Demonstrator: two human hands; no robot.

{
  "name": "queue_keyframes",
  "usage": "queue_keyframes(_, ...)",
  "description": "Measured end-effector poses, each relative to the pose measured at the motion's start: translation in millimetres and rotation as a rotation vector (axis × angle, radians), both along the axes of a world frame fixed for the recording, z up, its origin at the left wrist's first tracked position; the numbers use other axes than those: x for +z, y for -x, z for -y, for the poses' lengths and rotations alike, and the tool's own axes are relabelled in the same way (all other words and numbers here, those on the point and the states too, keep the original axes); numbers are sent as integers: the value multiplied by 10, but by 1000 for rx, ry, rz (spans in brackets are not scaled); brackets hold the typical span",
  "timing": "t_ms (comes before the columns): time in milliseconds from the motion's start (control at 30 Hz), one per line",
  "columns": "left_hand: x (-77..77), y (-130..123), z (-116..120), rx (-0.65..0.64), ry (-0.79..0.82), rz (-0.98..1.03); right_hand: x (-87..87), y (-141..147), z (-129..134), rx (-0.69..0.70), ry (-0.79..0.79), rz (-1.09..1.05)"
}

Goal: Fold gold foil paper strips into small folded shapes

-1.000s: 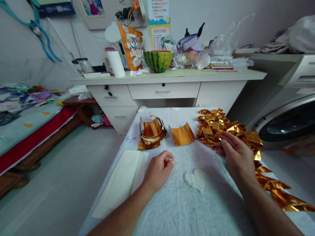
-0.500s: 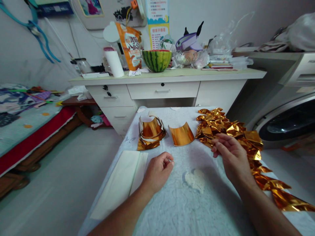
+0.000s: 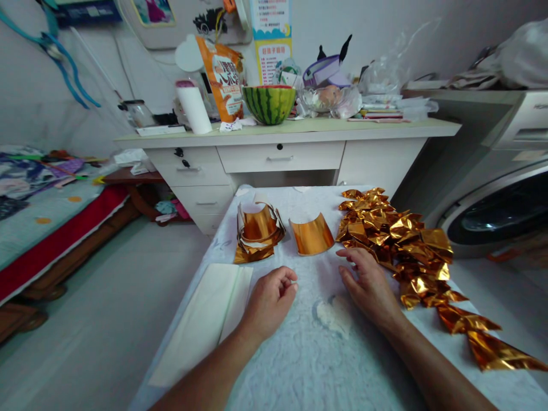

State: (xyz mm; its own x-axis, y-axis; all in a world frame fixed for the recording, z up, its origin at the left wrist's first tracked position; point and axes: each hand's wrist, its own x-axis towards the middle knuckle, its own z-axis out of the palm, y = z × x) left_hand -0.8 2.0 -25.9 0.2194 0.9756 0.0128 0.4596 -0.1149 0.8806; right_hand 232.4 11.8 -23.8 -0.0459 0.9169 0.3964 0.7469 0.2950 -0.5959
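Note:
My left hand (image 3: 269,299) rests on the cloth-covered table, fingers loosely curled, a small gap at the thumb and nothing seen in it. Beside it on the left lies a folded white paper sheet (image 3: 192,325). My right hand (image 3: 368,288) is open and empty, its fingertips just short of a single curved gold foil sheet (image 3: 312,235). Left of that sheet stands a curled stack of gold foil sheets (image 3: 259,228) with white undersides. Along the table's right side spreads a pile of twisted gold foil pieces (image 3: 398,234), close to my right hand.
Behind the table is a white desk (image 3: 282,134) bearing a watermelon half (image 3: 269,104), an orange snack pouch (image 3: 222,80), a paper roll (image 3: 194,108) and plastic bags. A washing machine (image 3: 505,171) stands at the right, a bed (image 3: 55,222) at the left.
My right hand has moved left and down from the gold foil pile toward the single curved sheet, its fingers opening out. My left hand stays in nearly the same place.

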Motion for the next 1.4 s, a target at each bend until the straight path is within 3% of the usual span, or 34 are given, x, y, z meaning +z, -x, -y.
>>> queue_keyframes(200,24,-23,8,-16,-89,-106,-125,79,-60,-3,17,242)
queue_keyframes(367,31,-42,31,-31,-129,-185,-66,158,-117,-36,141,371)
queue_keyframes(500,49,-70,53,-51,-146,-236,-28,129,-244,-19,139,447)
queue_keyframes(700,150,-98,91,-93,-127,-384,-100,26,-404,-20,49,412)
queue_keyframes(867,400,-139,231,-194,-122,-581,-101,-44,-361,-39,-62,385)
queue_keyframes(1000,551,-220,281,-189,-235,-753,-26,-94,-297,-23,-225,343)
queue_keyframes(1100,536,-254,184,-165,-397,-811,51,-115,-252,39,-299,300)
queue_keyframes(1233,482,-210,-63,-138,-586,-821,136,-124,-215,118,-279,217)
queue_keyframes(1400,540,-76,-235,-154,-688,-735,237,-120,-225,159,-248,88)
